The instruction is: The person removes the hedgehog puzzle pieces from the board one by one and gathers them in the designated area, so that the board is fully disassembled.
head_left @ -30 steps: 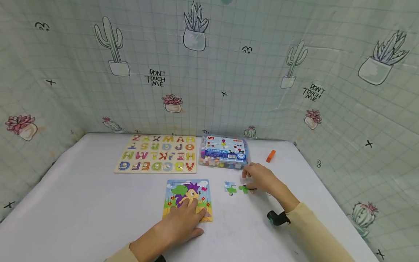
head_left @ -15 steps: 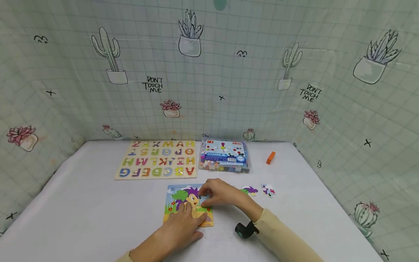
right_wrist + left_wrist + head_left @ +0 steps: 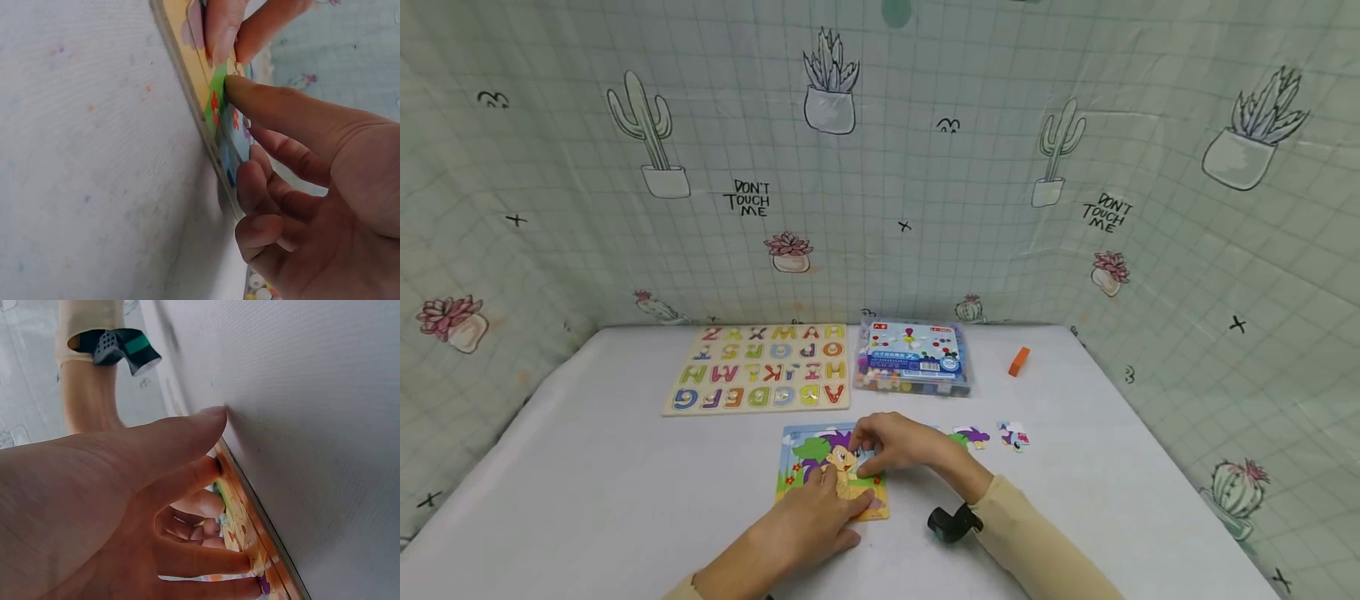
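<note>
One hedgehog puzzle (image 3: 814,450) under left hand (image 3: 816,517) and right hand (image 3: 898,439)
Left rests spread on its near part; right curls over its right side, grip unclear; two loose pieces (image 3: 973,437) plainly visible rightward.

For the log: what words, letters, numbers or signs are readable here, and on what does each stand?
"DON'T TOUCH ME": twice on the backdrop.
"X": scattered hand-drawn marks, also on the backdrop.
"G F E D C B A": nearest row of the letter board; more letters fill the rows behind.
Box label: print too small and blurred to read.
Puzzle: no readable text.
</note>
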`<act>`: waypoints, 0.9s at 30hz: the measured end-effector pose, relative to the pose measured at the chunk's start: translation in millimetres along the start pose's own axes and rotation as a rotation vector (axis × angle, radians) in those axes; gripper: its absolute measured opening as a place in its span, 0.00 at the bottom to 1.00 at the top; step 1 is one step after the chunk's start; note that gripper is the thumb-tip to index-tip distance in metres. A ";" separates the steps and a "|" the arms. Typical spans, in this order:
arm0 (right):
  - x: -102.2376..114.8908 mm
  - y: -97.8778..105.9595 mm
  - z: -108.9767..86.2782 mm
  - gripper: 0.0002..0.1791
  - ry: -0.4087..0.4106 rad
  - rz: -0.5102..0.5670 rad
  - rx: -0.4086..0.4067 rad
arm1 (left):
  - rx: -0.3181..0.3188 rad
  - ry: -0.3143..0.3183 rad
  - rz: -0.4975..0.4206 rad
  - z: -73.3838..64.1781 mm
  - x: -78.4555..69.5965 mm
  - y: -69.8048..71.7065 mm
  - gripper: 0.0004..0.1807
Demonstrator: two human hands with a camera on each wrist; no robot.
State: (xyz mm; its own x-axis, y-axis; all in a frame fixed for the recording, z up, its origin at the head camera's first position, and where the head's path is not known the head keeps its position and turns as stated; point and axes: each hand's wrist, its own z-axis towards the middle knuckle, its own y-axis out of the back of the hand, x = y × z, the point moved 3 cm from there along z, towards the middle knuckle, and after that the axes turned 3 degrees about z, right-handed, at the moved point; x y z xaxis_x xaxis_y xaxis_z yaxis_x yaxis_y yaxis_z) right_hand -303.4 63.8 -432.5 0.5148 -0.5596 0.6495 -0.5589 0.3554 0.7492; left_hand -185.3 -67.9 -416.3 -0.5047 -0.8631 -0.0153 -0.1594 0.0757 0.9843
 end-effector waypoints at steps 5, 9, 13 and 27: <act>1.6 0.3 1.0 0.15 -0.019 -0.025 -0.015 | 0.012 0.005 -0.017 1.8 1.7 -2.5 0.26; 1.8 0.6 -0.8 0.15 -0.009 -0.012 -0.039 | 0.010 0.005 -0.019 2.6 1.9 -2.9 0.26; 1.1 3.1 -4.3 0.11 0.020 0.054 -0.042 | 0.005 0.005 -0.012 3.4 2.0 -2.0 0.25; -7.9 5.4 -14.3 0.07 0.059 0.206 -0.065 | -0.009 0.012 -0.007 4.2 2.1 -4.0 0.25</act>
State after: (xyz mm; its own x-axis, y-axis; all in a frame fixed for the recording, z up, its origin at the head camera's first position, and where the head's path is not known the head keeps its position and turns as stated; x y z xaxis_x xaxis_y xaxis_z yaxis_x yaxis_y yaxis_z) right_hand -301.2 80.9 -431.7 0.4324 -0.4260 0.7947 -0.6140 0.5064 0.6055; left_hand -189.3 -68.0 -421.0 -0.4936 -0.8694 -0.0203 -0.1552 0.0651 0.9857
